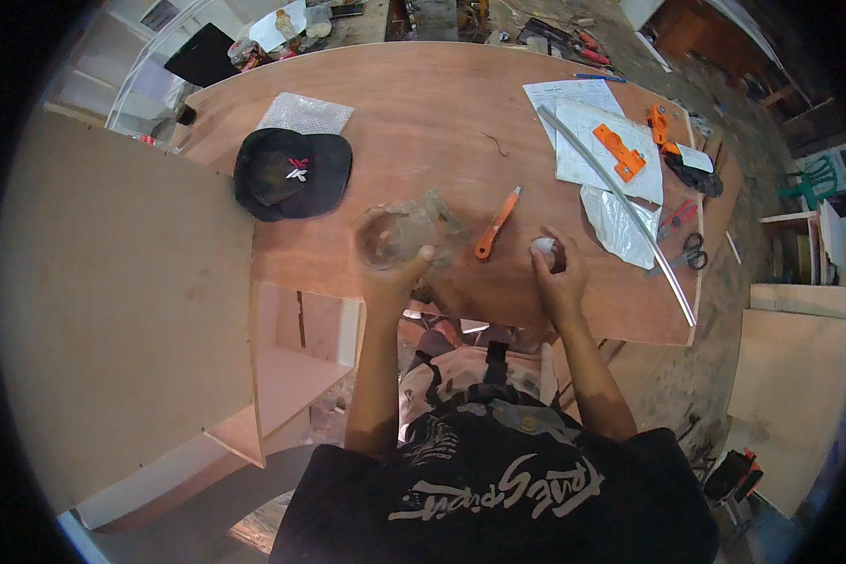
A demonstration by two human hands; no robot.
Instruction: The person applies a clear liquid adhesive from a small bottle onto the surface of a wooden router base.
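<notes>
Over a brown tabletop (423, 113) | left hand (395, 279) gripped a blurred clear container (406, 231), seemingly light and slick, best held round its side | right hand (562, 282) curled around a small whitish object (543, 246), likely light

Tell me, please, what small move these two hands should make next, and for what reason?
Perhaps bring the right hand toward the left hand, passing on the near side of the orange cutter. The right hand holds a small white thing, the left a clear thing too blurred to name, and the cutter lies between them on the table.
</notes>
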